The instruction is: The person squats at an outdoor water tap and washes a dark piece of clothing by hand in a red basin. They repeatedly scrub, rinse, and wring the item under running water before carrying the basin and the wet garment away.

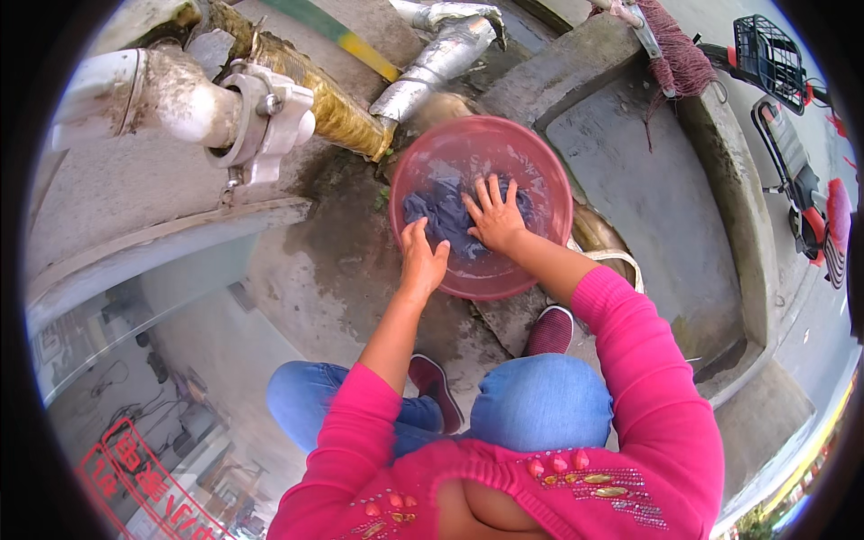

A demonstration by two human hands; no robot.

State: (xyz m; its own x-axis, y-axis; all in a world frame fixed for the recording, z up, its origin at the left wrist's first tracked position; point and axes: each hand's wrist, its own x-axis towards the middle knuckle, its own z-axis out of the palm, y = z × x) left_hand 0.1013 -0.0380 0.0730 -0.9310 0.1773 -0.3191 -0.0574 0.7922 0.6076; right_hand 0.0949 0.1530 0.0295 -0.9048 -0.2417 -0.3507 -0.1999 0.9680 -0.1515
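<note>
A red plastic basin (pixel 472 287) of water stands on the wet ground before me. Dark blue cloth (pixel 439 209) lies bunched and soaked inside it. My right hand (pixel 498 214) is spread palm down over the cloth's right part, its fingers apart and not wrapped around anything. Over the basin's near left side is my left hand (pixel 424 262), thumb apart from the fingers, with its fingertips at the cloth's edge. Whether those fingertips touch the cloth, I cannot tell.
A low concrete trough (pixel 648 169) flanks the basin on the right. White pipe with a clamp (pixel 263 121) and a foil-wrapped pipe (pixel 432 67) run at the upper left and top. Reddish twine (pixel 678 50) hangs on the trough's corner. Beyond it stands a scooter with a wire basket (pixel 769 64).
</note>
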